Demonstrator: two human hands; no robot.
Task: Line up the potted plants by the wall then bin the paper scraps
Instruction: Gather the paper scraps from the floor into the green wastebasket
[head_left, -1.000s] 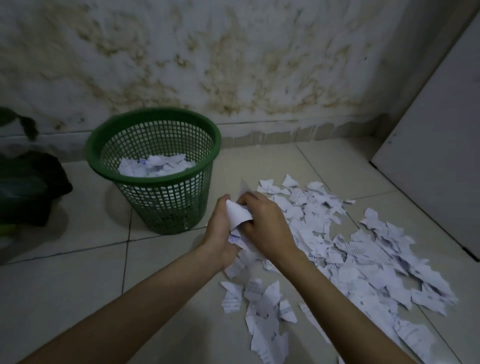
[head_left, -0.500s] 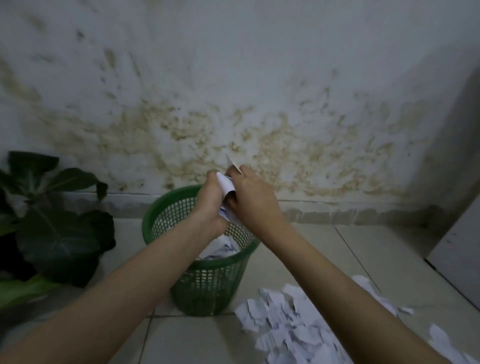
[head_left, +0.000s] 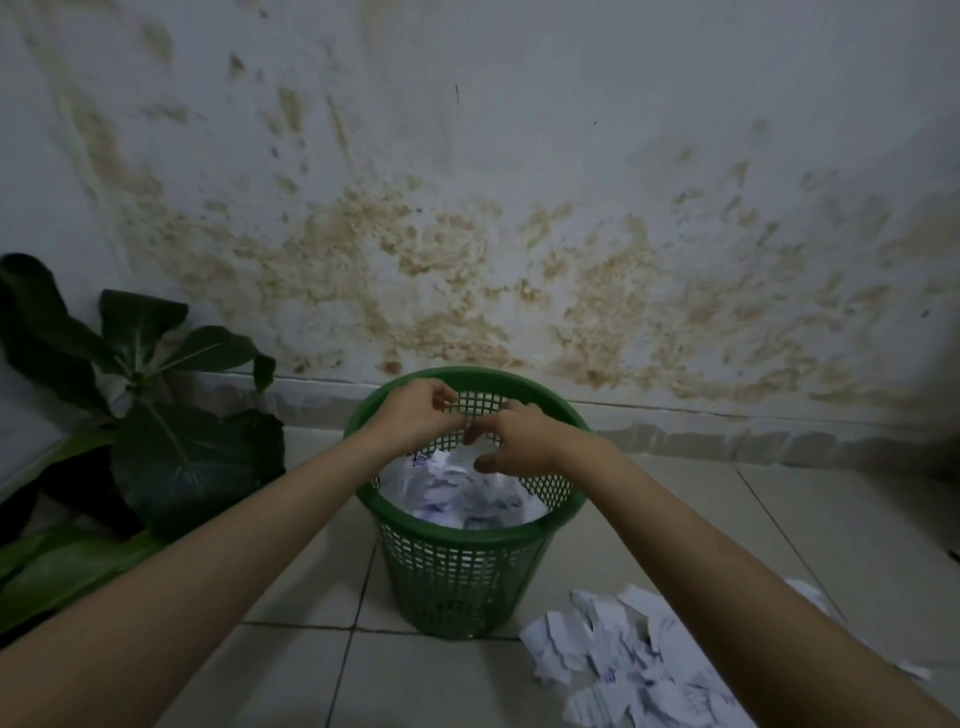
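Both hands, left hand (head_left: 415, 413) and right hand (head_left: 519, 436), are hovering over the bin (head_left: 462, 571), fingers loosening, seemingly holding nothing; released scraps (head_left: 457, 488) drifting sideways could be missing the rim.

Both hands hover over the green mesh bin (head_left: 464, 566): the left hand (head_left: 415, 415) and the right hand (head_left: 519, 439) with fingers loosely curled above the paper scraps (head_left: 457, 493) inside. More scraps (head_left: 623, 670) lie right of the bin; a leafy plant (head_left: 156, 441) stands left of it.

Green plastic mesh bin (head_left: 457, 571) holds crumpled paper scraps (head_left: 457, 493); smooth glazed floor tiles (head_left: 831, 519); rough, stained plaster wall (head_left: 519, 234).
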